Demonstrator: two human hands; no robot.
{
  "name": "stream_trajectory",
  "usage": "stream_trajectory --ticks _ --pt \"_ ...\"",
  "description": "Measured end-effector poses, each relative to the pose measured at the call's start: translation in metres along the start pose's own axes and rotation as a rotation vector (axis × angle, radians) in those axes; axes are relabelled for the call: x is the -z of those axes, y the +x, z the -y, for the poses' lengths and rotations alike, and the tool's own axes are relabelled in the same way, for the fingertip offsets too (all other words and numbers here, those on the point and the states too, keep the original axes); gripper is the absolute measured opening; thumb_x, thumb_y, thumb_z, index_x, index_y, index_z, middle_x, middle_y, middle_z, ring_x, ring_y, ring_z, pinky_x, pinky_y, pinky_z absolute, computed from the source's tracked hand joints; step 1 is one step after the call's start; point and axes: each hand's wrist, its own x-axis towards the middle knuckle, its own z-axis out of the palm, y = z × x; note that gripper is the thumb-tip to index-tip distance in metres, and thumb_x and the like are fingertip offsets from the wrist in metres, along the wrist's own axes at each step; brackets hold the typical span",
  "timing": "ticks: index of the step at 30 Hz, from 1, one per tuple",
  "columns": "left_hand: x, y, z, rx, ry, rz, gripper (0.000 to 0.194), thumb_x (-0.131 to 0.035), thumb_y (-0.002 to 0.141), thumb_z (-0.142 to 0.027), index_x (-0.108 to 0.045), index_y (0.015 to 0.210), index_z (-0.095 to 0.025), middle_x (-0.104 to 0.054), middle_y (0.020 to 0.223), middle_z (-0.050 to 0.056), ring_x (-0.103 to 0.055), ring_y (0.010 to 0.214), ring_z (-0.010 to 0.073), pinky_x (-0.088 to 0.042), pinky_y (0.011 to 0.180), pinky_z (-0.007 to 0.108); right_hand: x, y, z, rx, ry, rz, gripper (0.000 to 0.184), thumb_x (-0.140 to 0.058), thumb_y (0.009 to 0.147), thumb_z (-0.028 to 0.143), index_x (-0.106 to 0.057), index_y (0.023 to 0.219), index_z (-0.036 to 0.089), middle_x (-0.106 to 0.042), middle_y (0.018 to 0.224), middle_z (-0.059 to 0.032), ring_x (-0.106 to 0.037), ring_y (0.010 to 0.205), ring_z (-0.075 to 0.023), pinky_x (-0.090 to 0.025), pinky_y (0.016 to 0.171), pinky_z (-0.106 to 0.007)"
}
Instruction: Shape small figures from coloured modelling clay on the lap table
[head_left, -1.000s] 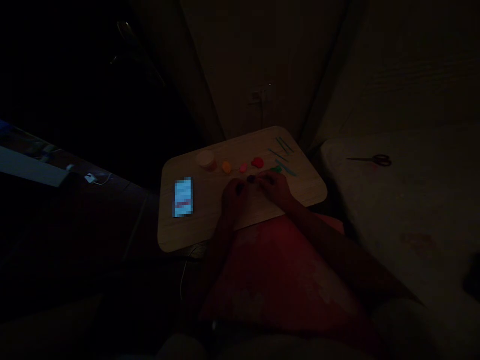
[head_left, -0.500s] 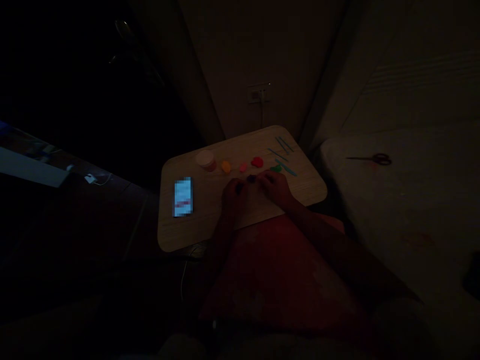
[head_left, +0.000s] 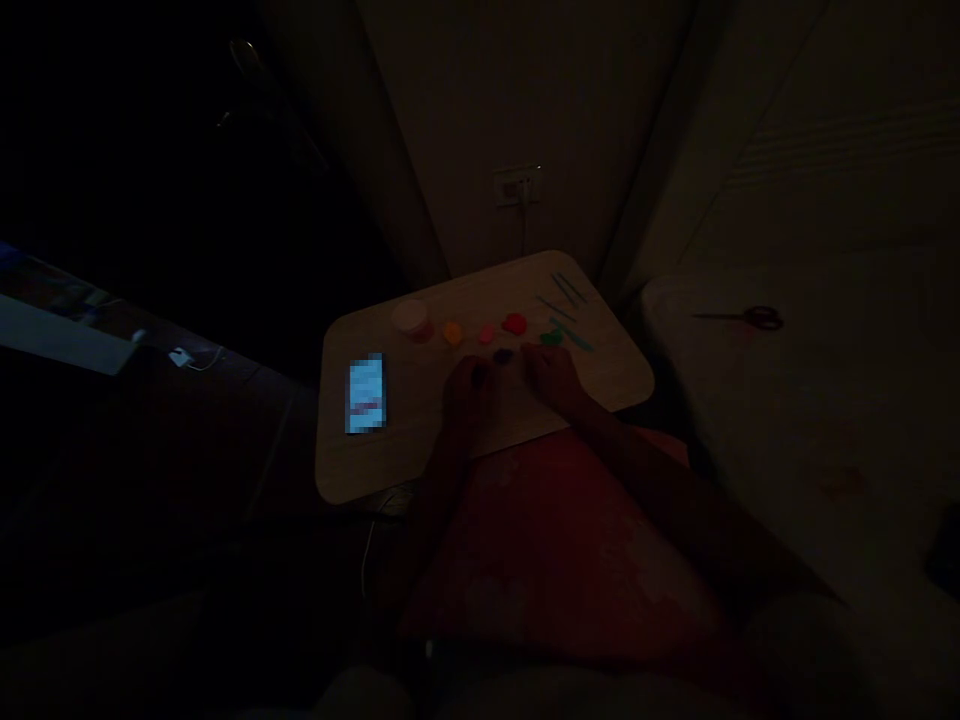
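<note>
In the dim head view, a dark bluish lump of what looks like modelling clay [head_left: 502, 356] lies on the small wooden table [head_left: 405, 450], between my two hands. My left hand [head_left: 466, 385] rests just left of it with the fingers curled. On its other side, my right hand [head_left: 551, 372] is closed, fingertips toward the lump. Too little light shows what either hand holds, if anything. Beyond them sit a red lump [head_left: 514, 324], a pink lump [head_left: 487, 334], an orange lump [head_left: 452, 334] and a green lump [head_left: 552, 338] near my right hand.
Several thin blue-green sticks [head_left: 570, 290] lie at the table's far right. A pale lidded tub [head_left: 411, 320] stands at the back left, with a lit phone [head_left: 366, 394] in front of it. Scissors [head_left: 761, 318] lie on a pale surface to the right. A socket [head_left: 517, 186] holds a plugged cable.
My right hand has drawn slightly right, away from the dark lump, and its fingers look more folded. The left hand has barely moved.
</note>
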Motion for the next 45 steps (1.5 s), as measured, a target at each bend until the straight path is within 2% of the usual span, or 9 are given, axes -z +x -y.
stream_trajectory --ticks 5,10,16,22,26,29,34,40,45 --pt "0.0014 -0.0004 -0.0024 0.006 0.013 0.003 0.009 -0.063 0.087 -0.014 -0.065 0.091 -0.021 -0.072 0.097 0.002 -0.064 0.092 0.0184 -0.050 0.088 0.030 0.0001 0.0029 0.0011 0.069 -0.034 -0.048 0.039 -0.055 0.095 0.052 -0.050 0.069 0.023 -0.052 0.065 0.0011 -0.049 0.066 -0.0163 -0.038 0.064 -0.030" --pt "0.0018 -0.0005 -0.0018 -0.005 0.013 0.005 0.006 -0.063 0.088 -0.016 -0.064 0.091 -0.021 -0.071 0.094 0.002 -0.064 0.089 0.0183 -0.050 0.085 0.030 -0.0001 0.0040 -0.0005 0.091 -0.018 0.000 0.019 -0.068 0.084 0.040 -0.063 0.085 0.021 -0.065 0.080 -0.0020 -0.057 0.074 -0.0181 -0.045 0.070 -0.031" --pt "-0.0005 0.0005 0.0018 -0.005 0.022 0.001 0.005 -0.061 0.088 -0.017 -0.064 0.090 -0.021 -0.070 0.093 0.002 -0.063 0.088 0.0182 -0.049 0.086 0.030 0.0004 0.0031 0.0003 0.120 0.003 0.073 0.018 -0.063 0.088 0.034 -0.076 0.087 0.021 -0.077 0.096 -0.0079 -0.069 0.090 -0.0225 -0.053 0.080 -0.034" --pt "-0.0010 0.0005 0.0031 -0.024 0.006 -0.004 0.005 -0.061 0.089 -0.017 -0.064 0.090 -0.021 -0.070 0.094 0.003 -0.064 0.089 0.0181 -0.050 0.086 0.030 -0.0003 0.0027 0.0008 0.108 -0.016 0.070 0.022 -0.060 0.092 0.033 -0.079 0.091 0.021 -0.079 0.093 -0.0069 -0.068 0.072 -0.0183 -0.053 0.072 -0.032" --pt "-0.0007 0.0007 0.0041 -0.017 0.020 0.007 0.005 -0.061 0.089 -0.018 -0.064 0.091 -0.021 -0.070 0.095 0.002 -0.064 0.090 0.0181 -0.050 0.087 0.030 -0.0003 0.0038 0.0008 0.110 -0.025 0.077 0.018 -0.065 0.087 0.033 -0.079 0.086 0.021 -0.080 0.096 -0.0075 -0.071 0.084 -0.0213 -0.054 0.079 -0.034" --pt "-0.0004 0.0003 0.0043 -0.015 0.023 0.003 0.005 -0.062 0.089 -0.018 -0.064 0.091 -0.022 -0.070 0.094 0.002 -0.064 0.090 0.0181 -0.050 0.087 0.030 0.0002 0.0036 0.0023 0.090 -0.034 0.075 0.017 -0.071 0.083 0.037 -0.077 0.085 0.021 -0.079 0.092 -0.0078 -0.069 0.084 -0.0226 -0.052 0.077 -0.034" --pt "0.0009 -0.0002 0.0023 -0.021 0.011 -0.005 0.005 -0.063 0.089 -0.017 -0.064 0.091 -0.022 -0.070 0.093 0.002 -0.063 0.088 0.0179 -0.049 0.085 0.030 0.0009 0.0018 0.0055 0.068 -0.076 0.059 0.028 -0.076 0.080 0.048 -0.070 0.078 0.020 -0.069 0.073 -0.0034 -0.058 0.068 -0.0176 -0.043 0.063 -0.029" --pt "0.0006 0.0001 0.0035 -0.026 0.015 0.000 0.005 -0.063 0.088 -0.018 -0.064 0.091 -0.021 -0.070 0.093 0.002 -0.063 0.089 0.0185 -0.049 0.086 0.030 0.0004 0.0008 0.0073 0.082 -0.043 0.099 0.032 -0.067 0.087 0.052 -0.065 0.076 0.021 -0.058 0.066 0.0008 -0.050 0.064 -0.0154 -0.038 0.061 -0.029" --pt "-0.0004 0.0004 0.0043 -0.021 -0.002 0.001 0.006 -0.062 0.088 -0.017 -0.064 0.091 -0.021 -0.070 0.094 0.003 -0.063 0.088 0.0185 -0.049 0.085 0.030 0.0007 0.0002 0.0075 0.057 -0.044 0.102 0.048 -0.058 0.094 0.055 -0.054 0.060 0.022 -0.052 0.058 0.0009 -0.047 0.060 -0.0150 -0.035 0.058 -0.029"
